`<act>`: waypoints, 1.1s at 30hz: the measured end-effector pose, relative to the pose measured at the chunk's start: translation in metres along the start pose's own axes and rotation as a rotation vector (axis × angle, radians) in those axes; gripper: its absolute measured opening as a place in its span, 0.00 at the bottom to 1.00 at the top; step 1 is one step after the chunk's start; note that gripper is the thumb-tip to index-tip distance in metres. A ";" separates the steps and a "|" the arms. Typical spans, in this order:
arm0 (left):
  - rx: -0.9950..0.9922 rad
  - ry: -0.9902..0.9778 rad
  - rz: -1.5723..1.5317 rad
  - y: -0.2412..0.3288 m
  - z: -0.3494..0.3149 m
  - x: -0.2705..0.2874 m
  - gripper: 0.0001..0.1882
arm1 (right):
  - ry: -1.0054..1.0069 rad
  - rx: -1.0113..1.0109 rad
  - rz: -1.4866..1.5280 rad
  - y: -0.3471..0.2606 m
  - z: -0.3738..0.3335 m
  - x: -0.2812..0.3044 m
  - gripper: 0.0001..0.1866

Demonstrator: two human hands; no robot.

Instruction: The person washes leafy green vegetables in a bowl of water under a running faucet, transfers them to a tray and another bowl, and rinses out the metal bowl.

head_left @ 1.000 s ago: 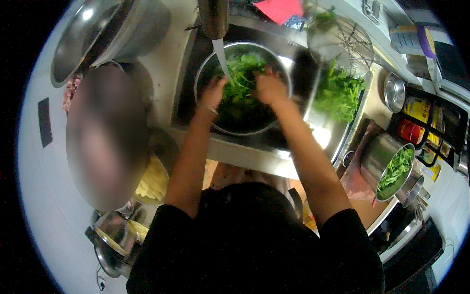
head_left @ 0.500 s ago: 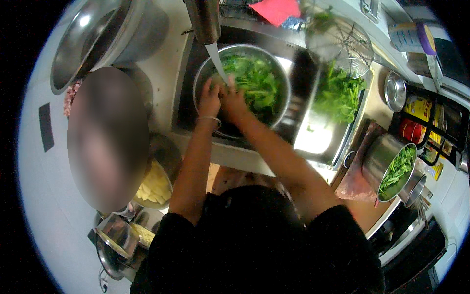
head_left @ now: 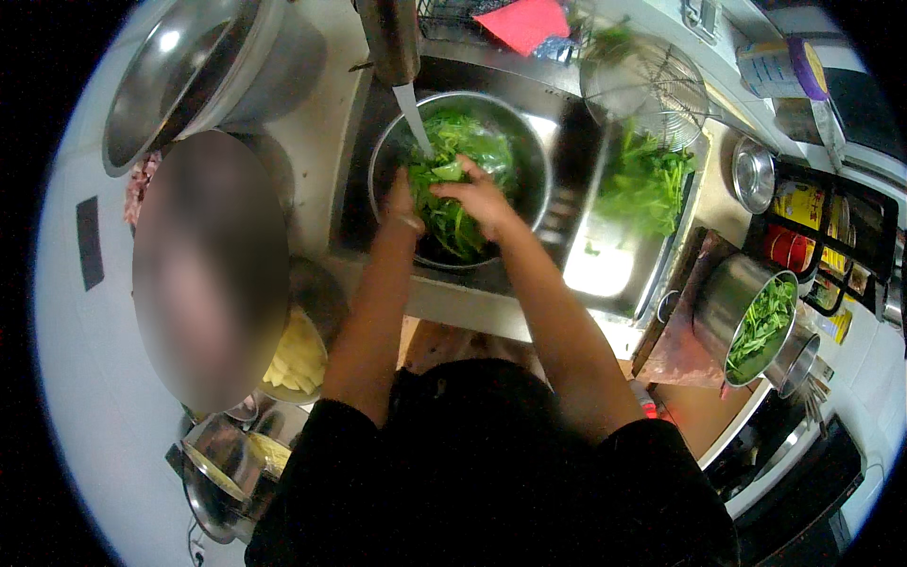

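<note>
A round metal bowl (head_left: 547, 180) stands in the left sink basin (head_left: 557, 90) with wet leafy greens (head_left: 456, 225) in it. Water (head_left: 413, 118) streams down into it from the faucet (head_left: 389, 42). My left hand (head_left: 401, 203) is inside the bowl's left part, pressed against the greens, its fingertips partly hidden by leaves. Facing it, my right hand (head_left: 482, 200) curls its fingers over the same greens from the right. A bunch of leaves is gathered between both hands, under the stream.
More greens (head_left: 652, 180) lie in the right basin, below a wire strainer (head_left: 647, 80). A metal pot (head_left: 718, 302) of cut greens stands at the right. Pale cut pieces (head_left: 296, 357) fill a bowl at the left, near a blurred oval patch. A large metal basin (head_left: 179, 85) leans at the far left.
My hands have moved apart, the right one shifting right and round the greens. The greens are now bunched between them, toward the bowl's near left side.
</note>
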State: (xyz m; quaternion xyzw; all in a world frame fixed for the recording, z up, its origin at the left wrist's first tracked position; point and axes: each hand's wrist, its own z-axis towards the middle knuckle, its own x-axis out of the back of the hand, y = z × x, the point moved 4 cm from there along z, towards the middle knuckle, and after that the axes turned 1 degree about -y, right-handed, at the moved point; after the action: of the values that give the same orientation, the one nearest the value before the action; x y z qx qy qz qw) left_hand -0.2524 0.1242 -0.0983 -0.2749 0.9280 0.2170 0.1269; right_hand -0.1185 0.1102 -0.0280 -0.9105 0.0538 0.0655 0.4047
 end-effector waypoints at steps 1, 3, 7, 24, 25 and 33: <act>-0.050 0.009 0.057 0.009 -0.020 -0.014 0.24 | -0.045 -0.014 0.061 -0.023 -0.018 0.004 0.35; -0.158 -0.037 0.161 0.024 -0.035 -0.028 0.21 | -0.103 -0.010 0.057 -0.026 -0.021 0.015 0.33; -0.422 -0.034 0.316 0.056 -0.081 -0.060 0.20 | 0.133 0.224 -0.905 -0.023 -0.012 0.044 0.36; -0.023 0.065 0.060 0.005 -0.022 0.011 0.30 | -0.128 0.121 -0.735 -0.037 -0.020 0.000 0.36; 0.017 0.076 0.039 0.009 -0.039 0.000 0.30 | -0.241 0.135 -0.689 -0.045 -0.007 0.003 0.43; -0.060 0.422 0.199 0.005 -0.090 -0.043 0.29 | 0.145 0.378 -1.400 -0.026 0.077 0.032 0.43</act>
State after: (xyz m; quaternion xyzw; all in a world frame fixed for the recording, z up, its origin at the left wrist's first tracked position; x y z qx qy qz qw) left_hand -0.2309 0.1045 -0.0026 -0.2249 0.9497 0.1938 -0.1000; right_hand -0.0884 0.1833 -0.0650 -0.6480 -0.5043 -0.2797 0.4976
